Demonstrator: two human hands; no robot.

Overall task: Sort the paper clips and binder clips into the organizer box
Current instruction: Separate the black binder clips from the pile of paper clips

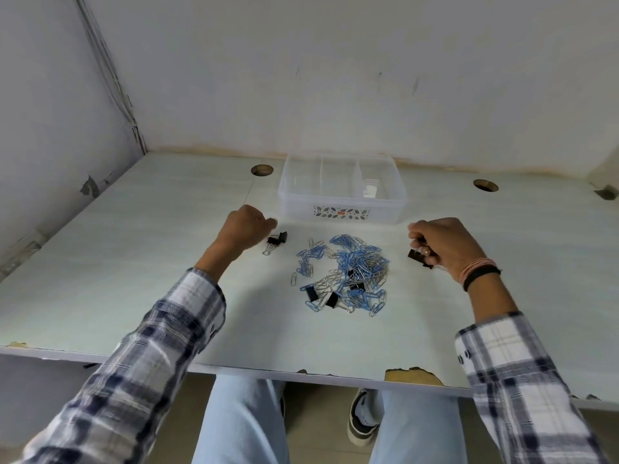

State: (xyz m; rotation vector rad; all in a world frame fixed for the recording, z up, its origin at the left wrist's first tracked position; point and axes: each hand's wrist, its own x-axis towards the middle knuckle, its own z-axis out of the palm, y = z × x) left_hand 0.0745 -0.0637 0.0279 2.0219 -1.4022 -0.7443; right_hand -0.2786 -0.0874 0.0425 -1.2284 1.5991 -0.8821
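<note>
Black binder clip [416,256] in right hand [445,247], clear of organizer box [341,214]

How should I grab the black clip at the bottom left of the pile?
Pinch the black body of that binder clip from above, thumb and finger on its two flat sides. It lies at the pile's near-left edge, so coming from the left probably avoids snagging the tangled paper clips.
</note>
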